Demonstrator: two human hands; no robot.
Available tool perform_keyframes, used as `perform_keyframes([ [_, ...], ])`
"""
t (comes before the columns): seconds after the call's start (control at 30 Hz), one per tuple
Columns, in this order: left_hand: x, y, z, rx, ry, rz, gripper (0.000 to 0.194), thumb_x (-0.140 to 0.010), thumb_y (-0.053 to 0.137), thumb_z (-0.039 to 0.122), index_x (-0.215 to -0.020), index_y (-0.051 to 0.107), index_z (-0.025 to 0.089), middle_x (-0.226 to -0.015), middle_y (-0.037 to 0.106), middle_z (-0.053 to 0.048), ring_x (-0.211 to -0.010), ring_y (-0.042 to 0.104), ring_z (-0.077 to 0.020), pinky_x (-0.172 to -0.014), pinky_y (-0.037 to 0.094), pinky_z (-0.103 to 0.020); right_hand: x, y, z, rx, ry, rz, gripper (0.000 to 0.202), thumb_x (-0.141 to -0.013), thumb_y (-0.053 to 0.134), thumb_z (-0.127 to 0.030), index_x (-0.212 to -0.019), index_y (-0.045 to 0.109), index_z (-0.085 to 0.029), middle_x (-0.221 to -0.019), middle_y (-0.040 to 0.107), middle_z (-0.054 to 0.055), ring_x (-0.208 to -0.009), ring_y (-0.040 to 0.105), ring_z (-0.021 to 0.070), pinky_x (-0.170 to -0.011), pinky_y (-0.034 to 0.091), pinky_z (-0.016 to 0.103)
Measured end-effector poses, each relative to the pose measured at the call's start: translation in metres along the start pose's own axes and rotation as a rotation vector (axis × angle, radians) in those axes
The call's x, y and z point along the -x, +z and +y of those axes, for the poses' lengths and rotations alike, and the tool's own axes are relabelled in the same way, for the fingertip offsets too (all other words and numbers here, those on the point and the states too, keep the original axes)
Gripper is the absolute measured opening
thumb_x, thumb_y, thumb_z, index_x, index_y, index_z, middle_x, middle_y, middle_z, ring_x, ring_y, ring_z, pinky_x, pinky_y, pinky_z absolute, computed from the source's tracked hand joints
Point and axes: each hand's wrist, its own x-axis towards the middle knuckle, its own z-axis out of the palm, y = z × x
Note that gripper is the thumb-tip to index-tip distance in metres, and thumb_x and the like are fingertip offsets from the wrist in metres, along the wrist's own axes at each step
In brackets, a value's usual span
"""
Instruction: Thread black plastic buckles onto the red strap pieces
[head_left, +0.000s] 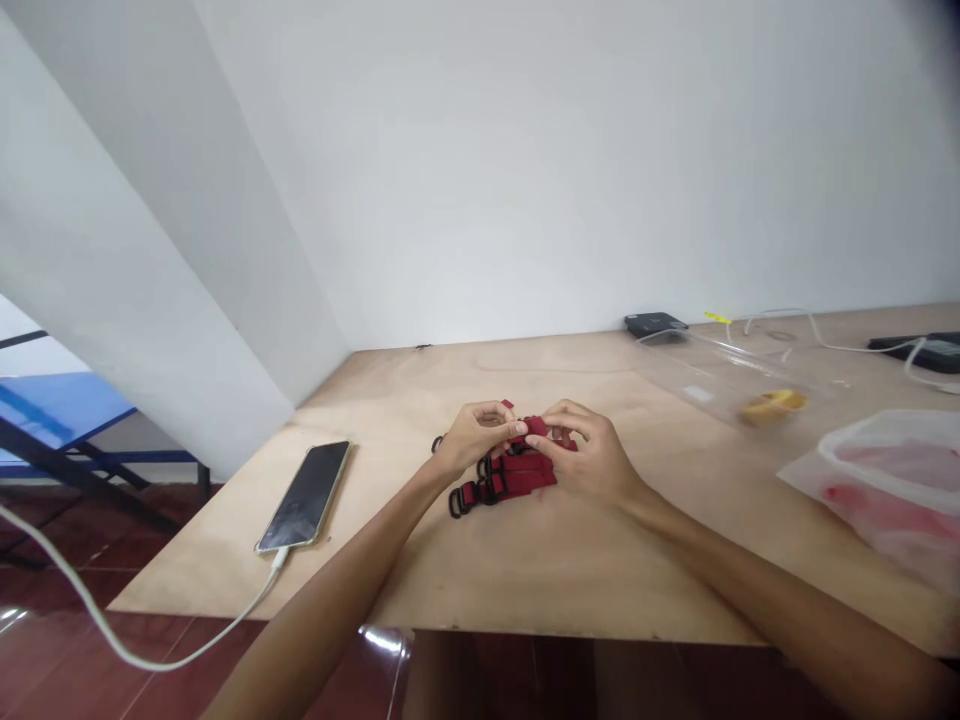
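Note:
My left hand (480,432) and my right hand (589,452) meet over the middle of the table, both closed. Between their fingertips they pinch a red strap (534,428) with black hardware on it. Just below, more red straps (525,475) lie bunched on the wood. Black buckles (469,497) sit at their left end, and a black ring pokes out beside my left hand. My fingers cover part of the held strap.
A phone (306,497) with a white cable (150,662) lies at the left on the wooden table (405,590). To the right are a clear bag (697,365) with a yellow item (774,407), a translucent tub (892,480) and black devices (656,326). A white wall stands behind.

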Motion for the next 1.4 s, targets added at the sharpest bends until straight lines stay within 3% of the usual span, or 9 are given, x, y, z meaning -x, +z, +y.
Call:
perform_keyframes([
  [0.1,0.001,0.003,0.002,-0.047,0.059,0.008,0.039,-0.072,0.081,0.046,-0.078,0.06,0.013,-0.065,0.057,0.002,-0.052,0.049,-0.0069,-0.049,0.038,-0.019,-0.001,0.001,0.004,-0.224,0.176,-0.087,0.026,-0.084,0.071,-0.044,-0.088,0.073,-0.018,-0.084,0.069,0.006,-0.075,0.063,0.0195,-0.066,0.05,0.031],
  [0.23,0.003,0.0,0.007,-0.307,0.248,-0.029,0.04,-0.071,0.084,0.037,-0.102,0.068,0.017,-0.091,0.066,-0.004,-0.078,0.062,-0.0132,-0.065,0.049,-0.021,-0.008,0.001,0.005,-0.414,0.409,-0.156,0.032,-0.073,0.08,-0.044,-0.081,0.07,-0.015,-0.064,0.064,0.001,-0.054,0.053,0.0116,-0.051,0.039,0.024],
  [0.47,-0.005,-0.039,0.033,-0.726,0.599,0.063,0.03,-0.083,0.072,0.039,-0.104,0.072,0.017,-0.111,0.068,-0.011,-0.095,0.064,-0.0191,-0.076,0.054,-0.029,-0.051,-0.014,-0.015,-0.511,0.432,-0.093,0.028,-0.064,0.085,-0.032,-0.072,0.066,-0.013,-0.064,0.068,0.005,-0.049,0.048,0.0085,-0.047,0.035,0.023],
  [0.63,-0.011,-0.058,0.043,-0.875,0.509,0.093,0.03,-0.087,0.065,0.041,-0.104,0.071,0.017,-0.099,0.072,-0.006,-0.08,0.064,-0.0157,-0.075,0.051,-0.028,-0.075,-0.011,-0.009,-0.597,0.523,-0.069,0.025,-0.062,0.085,-0.021,-0.069,0.061,-0.015,-0.065,0.069,0.006,-0.048,0.046,0.0082,-0.044,0.035,0.022],
  [0.83,-0.034,-0.064,0.008,-1.031,0.289,0.001,0.036,-0.092,0.053,0.044,-0.087,0.074,0.015,-0.083,0.072,-0.007,-0.073,0.061,-0.0179,-0.067,0.044,-0.028,-0.083,0.014,0.032,-0.323,0.592,0.005,0.015,-0.07,0.074,-0.014,-0.071,0.06,-0.016,-0.07,0.072,0.008,-0.05,0.055,0.0104,-0.045,0.042,0.022],
  [0.97,-0.05,-0.078,-0.02,-1.143,0.107,0.106,0.041,-0.094,0.047,0.045,-0.089,0.075,0.016,-0.084,0.073,-0.01,-0.077,0.063,-0.0209,-0.071,0.045,-0.03,-0.074,0.011,0.048,-0.192,0.522,0.0,0.015,-0.068,0.071,-0.01,-0.082,0.067,-0.015,-0.07,0.072,0.005,-0.055,0.061,0.014,-0.05,0.046,0.023],
  [1.13,-0.047,-0.101,-0.036,-1.187,0.021,0.086,0.041,-0.09,0.052,0.048,-0.096,0.075,0.015,-0.096,0.074,-0.013,-0.088,0.065,-0.0259,-0.08,0.048,-0.033,-0.051,-0.005,0.05,0.204,0.1,-0.143,0.013,-0.08,0.064,-0.018,-0.089,0.074,-0.017,-0.093,0.076,0.008,-0.084,0.069,0.0204,-0.076,0.053,0.031],
  [1.27,-0.036,-0.092,-0.04,-1.17,0.088,0.13,0.054,-0.09,0.053,0.055,-0.124,0.066,0.015,-0.121,0.068,-0.016,-0.113,0.059,-0.0311,-0.098,0.045,-0.04,-0.038,0.0,0.039,0.338,-0.006,-0.252,0.022,-0.09,0.055,-0.021,-0.098,0.075,-0.019,-0.103,0.076,0.009,-0.09,0.069,0.0219,-0.083,0.052,0.034],
  [1.4,-0.03,-0.082,-0.037,-1.108,0.129,0.022,0.046,-0.088,0.056,0.05,-0.121,0.069,0.021,-0.123,0.068,-0.011,-0.116,0.059,-0.0317,-0.102,0.045,-0.041,-0.027,0.013,0.025,0.339,-0.163,-0.342,0.025,-0.095,0.052,-0.025,-0.108,0.074,-0.024,-0.114,0.073,0.007,-0.108,0.065,0.0231,-0.097,0.048,0.038],
])
